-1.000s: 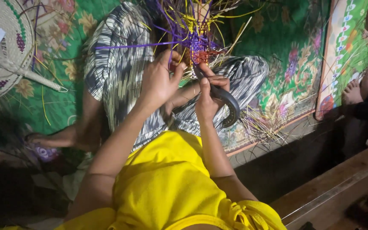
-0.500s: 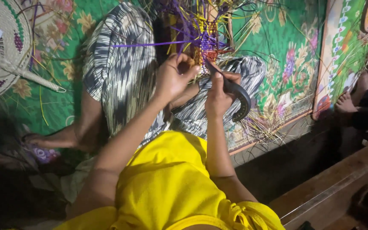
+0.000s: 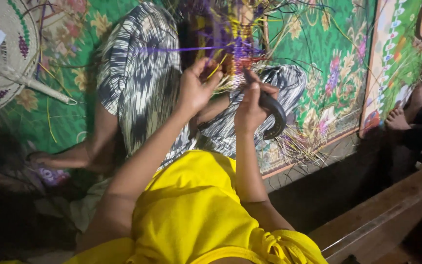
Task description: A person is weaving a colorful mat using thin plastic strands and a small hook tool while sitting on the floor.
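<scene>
At twelve o'clock, the weaving (image 3: 242, 54) is pinched by the left hand (image 3: 196, 90); a curved dark tool (image 3: 272, 115) is gripped in the right hand (image 3: 250, 110). Only a small core is woven; many loose strands (image 3: 299, 144) remain.

Near my left hand (image 3: 196, 90) I've got thin purple and yellow strips (image 3: 242, 46), slick like plastic, woven in a rough tangle. In my right hand (image 3: 250, 107) there's a curved dark tool (image 3: 273, 115), smooth with a dull sheen. Under both hands, soft matt printed cloth (image 3: 137, 83); beyond it, a green floral mat (image 3: 328, 58).
</scene>
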